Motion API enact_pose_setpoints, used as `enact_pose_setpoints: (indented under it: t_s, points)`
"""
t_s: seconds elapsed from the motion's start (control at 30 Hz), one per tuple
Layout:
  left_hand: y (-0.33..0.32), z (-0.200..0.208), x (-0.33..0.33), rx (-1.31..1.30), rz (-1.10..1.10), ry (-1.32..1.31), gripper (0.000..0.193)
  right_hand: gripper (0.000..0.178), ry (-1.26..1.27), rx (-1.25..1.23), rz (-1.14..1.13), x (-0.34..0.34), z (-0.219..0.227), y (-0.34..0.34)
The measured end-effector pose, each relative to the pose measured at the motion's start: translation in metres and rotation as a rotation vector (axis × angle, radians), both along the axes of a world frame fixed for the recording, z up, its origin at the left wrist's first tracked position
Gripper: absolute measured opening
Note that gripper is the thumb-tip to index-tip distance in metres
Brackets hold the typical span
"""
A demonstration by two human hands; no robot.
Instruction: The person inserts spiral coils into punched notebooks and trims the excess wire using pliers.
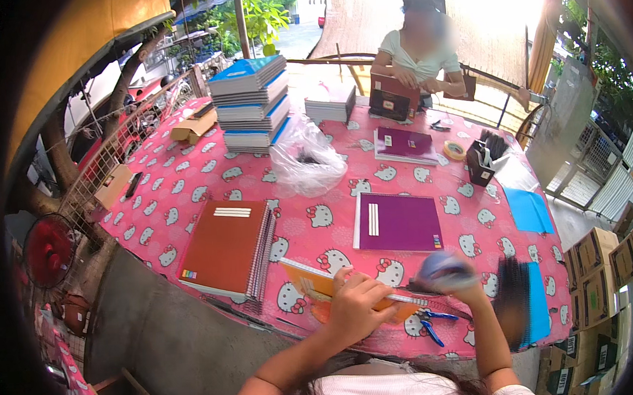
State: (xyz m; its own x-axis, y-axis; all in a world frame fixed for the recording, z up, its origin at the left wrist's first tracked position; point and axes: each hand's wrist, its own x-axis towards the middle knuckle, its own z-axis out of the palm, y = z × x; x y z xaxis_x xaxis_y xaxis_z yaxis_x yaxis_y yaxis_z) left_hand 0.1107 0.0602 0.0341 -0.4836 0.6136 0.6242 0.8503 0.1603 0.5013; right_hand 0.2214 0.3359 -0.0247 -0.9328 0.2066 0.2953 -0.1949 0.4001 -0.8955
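My left hand [363, 305] is closed around an orange notebook [313, 282], which stands tilted on its edge near the table's front. A coil binding [411, 298] runs along the notebook's upper edge toward my right hand [470, 291]. That hand is raised beside the binding's right end, smeared by motion. At its fingers is a rounded blue-grey thing [443, 271], too blurred to name. Just below the binding lie blue-handled pliers [433, 324] on the pink table cover. A purple notebook [399, 222] lies flat beyond my hands.
Brown spiral notebooks [223, 244] are stacked at left, with taller notebook piles [249, 105] behind a plastic bag [307, 155]. Black coils [513, 298] and blue sheets [538, 304] lie at right. Across the table, a person [420, 59] handles a dark brown notebook [395, 95].
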Motion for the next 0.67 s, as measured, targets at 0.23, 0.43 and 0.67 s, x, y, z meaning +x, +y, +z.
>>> enact_pose_setpoints:
  t_s: [0.23, 0.43, 0.67]
  points:
    - [-0.003, 0.004, 0.003, -0.039, 0.010, -0.016, 0.023, 0.051, -0.013, -0.047, 0.174, -0.012, 0.002, 0.004]
    - [-0.013, 0.006, -0.001, -0.050, 0.046, -0.035, 0.022, 0.054, -0.419, 0.487, 0.144, -0.037, 0.029, -0.030]
    - [0.031, 0.028, -0.015, -0.137, -0.175, 0.018, 0.031, 0.057, -0.276, 0.656, -0.163, 0.002, 0.032, -0.001]
